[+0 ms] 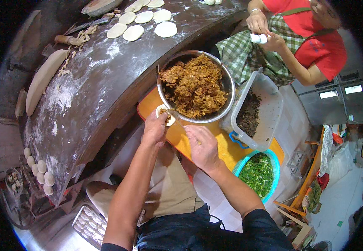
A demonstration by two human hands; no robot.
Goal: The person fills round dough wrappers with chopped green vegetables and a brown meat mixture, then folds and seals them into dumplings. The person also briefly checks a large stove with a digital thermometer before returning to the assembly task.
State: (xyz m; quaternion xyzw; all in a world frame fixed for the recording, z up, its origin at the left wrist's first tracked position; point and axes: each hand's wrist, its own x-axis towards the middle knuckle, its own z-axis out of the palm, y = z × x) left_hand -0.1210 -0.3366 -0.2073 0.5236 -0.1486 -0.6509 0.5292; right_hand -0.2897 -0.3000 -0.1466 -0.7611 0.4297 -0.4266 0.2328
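My left hand cups a round dough wrapper with some brown filling on it. In my right hand is the handle of a thin metal spatula, its blade end at the wrapper. Just beyond both hands stands a steel bowl heaped with brown chopped filling. Right of it, a clear plastic tub holds a dark crumbly filling. Chopped green scallions fill a turquoise basket nearer to me.
Flattened dough rounds, a long dough roll and several dough balls lie on the floured table. A co-worker in a checked apron handles dough at right. A tray of buns sits low at left.
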